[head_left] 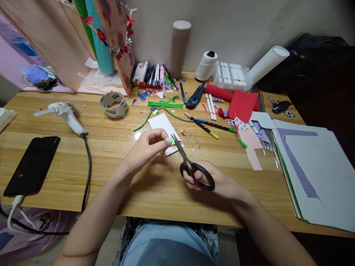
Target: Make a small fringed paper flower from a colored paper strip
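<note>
Between the thumb and fingers of my left hand is a small light-green piece of paper. My right hand grips a pair of scissors by its black handles, fingers through the loops. The scissors' blades are slightly apart and point up and left, with their tips right beside the green paper. Whether the blades touch it I cannot tell. Under the paper and the blade tips lies a white card with notches in its lower edge, partly hidden by my left hand.
A glue gun, a tape roll and a phone lie at left. Markers, a box cutter, red paper and green strips spread across the back. A stack of paper sheets covers the right.
</note>
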